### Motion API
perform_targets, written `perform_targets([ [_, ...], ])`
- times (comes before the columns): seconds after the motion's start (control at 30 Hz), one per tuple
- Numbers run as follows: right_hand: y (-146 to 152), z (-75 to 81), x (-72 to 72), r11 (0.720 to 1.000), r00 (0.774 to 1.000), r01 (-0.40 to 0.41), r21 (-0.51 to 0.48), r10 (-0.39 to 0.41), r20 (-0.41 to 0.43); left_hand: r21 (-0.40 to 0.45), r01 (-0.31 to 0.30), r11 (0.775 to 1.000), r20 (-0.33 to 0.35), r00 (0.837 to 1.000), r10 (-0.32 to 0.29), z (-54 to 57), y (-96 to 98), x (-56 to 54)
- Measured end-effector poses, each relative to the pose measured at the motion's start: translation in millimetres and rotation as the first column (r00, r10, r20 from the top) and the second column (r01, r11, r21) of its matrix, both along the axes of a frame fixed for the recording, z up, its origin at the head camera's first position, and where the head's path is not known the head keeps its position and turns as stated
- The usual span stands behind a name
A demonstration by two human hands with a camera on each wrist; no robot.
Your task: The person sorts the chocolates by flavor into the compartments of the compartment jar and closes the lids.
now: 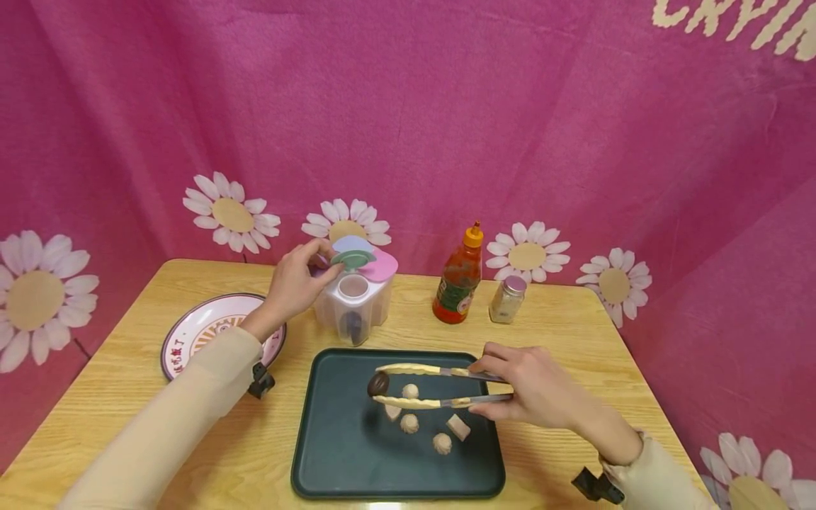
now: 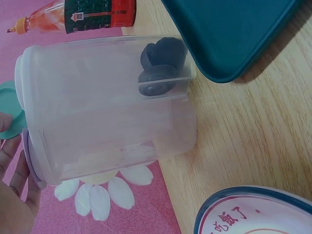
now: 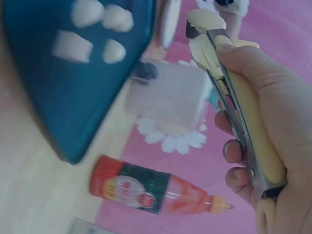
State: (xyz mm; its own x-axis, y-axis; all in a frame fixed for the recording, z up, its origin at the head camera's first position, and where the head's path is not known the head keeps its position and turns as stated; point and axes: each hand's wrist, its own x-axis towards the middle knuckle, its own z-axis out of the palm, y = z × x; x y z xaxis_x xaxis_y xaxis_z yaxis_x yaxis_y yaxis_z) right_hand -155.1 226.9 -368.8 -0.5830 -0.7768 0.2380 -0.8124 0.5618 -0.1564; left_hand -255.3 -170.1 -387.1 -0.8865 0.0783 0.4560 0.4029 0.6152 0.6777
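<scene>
My left hand point(image 1: 298, 280) pinches the raised green lid point(image 1: 353, 260) of a translucent container point(image 1: 382, 301); the round opening beneath that lid is uncovered. In the left wrist view, dark oval pieces point(image 2: 163, 63) lie at the bottom of one compartment, and the fingers point(image 2: 19, 173) are beside a purple lid point(image 2: 31, 158). My right hand point(image 1: 532, 386) grips cream-tipped metal tongs point(image 1: 446, 372) above the tray. Between the tongs' tips is a dark brown oval piece point(image 1: 378, 384). Several pale balls and chunks point(image 1: 442, 443) lie on the dark green tray point(image 1: 344, 474).
Left of the container, a patterned plate point(image 1: 191, 319) sits partly behind the left forearm. A red sauce bottle point(image 1: 455, 280) and a small jar with a purple cap point(image 1: 508, 301) stand at the back. A pink flowered cloth point(image 1: 408, 142) hangs behind the wooden table point(image 1: 561, 453).
</scene>
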Motion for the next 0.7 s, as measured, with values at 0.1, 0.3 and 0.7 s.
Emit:
perform_targets([
  [0.1,-2.8,12.3,-11.4,1.0,0.997,-0.005,-0.018,0.004,-0.077,0.001,-0.001,1.0,-0.007,1.0,0.001,-0.7,-0.1,-0.5],
  [0.3,-7.2,28.5,-37.8,0.995,0.976,-0.042,-0.087,0.023,-0.216,-0.002,0.009,1.0,-0.003,1.0,-0.009,-0.9,1.4,-0.7],
  [0.7,-34.5,40.9,-81.1,0.995,0.985,0.04,-0.09,-0.054,-0.161,-0.002,0.007,1.0,-0.003,1.0,-0.007,-1.2,-0.7,-0.7],
])
